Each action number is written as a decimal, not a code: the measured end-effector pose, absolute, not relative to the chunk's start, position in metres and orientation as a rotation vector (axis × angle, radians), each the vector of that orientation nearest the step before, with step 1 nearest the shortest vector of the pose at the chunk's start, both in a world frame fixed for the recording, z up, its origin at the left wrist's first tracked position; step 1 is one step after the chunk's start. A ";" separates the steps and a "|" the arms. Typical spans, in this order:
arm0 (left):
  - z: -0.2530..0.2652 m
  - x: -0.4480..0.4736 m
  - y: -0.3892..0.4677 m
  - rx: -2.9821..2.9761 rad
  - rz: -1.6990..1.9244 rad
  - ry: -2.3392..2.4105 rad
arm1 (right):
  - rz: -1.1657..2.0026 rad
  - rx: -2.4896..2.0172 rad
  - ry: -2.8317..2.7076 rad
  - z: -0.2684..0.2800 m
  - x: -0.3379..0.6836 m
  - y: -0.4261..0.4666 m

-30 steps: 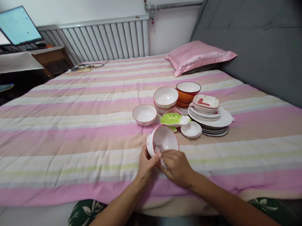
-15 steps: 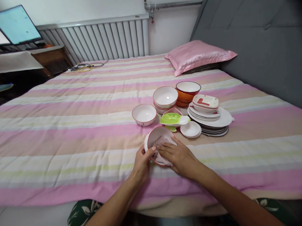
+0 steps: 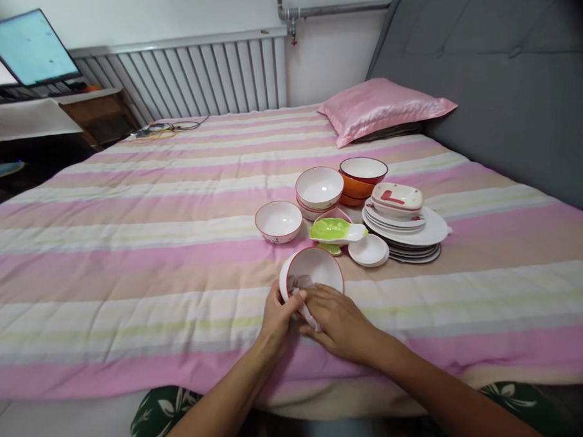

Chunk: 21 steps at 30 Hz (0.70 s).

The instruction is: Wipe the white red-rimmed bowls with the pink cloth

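My right hand (image 3: 343, 320) grasped a cloth (image 3: 300, 282), with the fingers down inside the bowl (image 3: 321, 266). My left hand (image 3: 278, 312) gripped the bowl's side, thumb by the rim, I think to stop it slipping. The bowl was tipped over the near part of the bed (image 3: 129, 270), maybe so I could reach in. Just past it sat a green dish (image 3: 331, 229). The plates (image 3: 435, 227) lay piled up, likely to save room.

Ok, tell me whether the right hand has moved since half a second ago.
Yes. Judged against the white saucer, the right hand has shifted down and slightly left in the picture, farther from it.
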State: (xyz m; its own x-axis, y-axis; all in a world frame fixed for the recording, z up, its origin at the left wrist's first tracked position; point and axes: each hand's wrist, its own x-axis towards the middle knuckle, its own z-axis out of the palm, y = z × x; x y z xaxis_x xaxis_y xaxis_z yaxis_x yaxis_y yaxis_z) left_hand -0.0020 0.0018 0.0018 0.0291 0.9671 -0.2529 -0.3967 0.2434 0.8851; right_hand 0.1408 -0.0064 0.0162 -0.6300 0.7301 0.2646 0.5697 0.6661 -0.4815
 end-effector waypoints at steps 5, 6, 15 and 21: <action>0.005 -0.002 0.002 0.799 1.187 0.986 | 0.376 -1.226 -2.523 0.014 0.148 -0.006; 0.005 -0.002 0.002 0.807 1.186 0.980 | 0.363 -1.272 -2.512 0.012 0.147 -0.007; -0.001 -0.007 0.005 0.891 1.157 1.016 | 0.381 -1.121 -2.550 0.006 0.144 0.011; 0.003 -0.007 0.004 0.878 1.148 1.022 | 0.447 -0.925 -2.628 0.016 0.148 0.011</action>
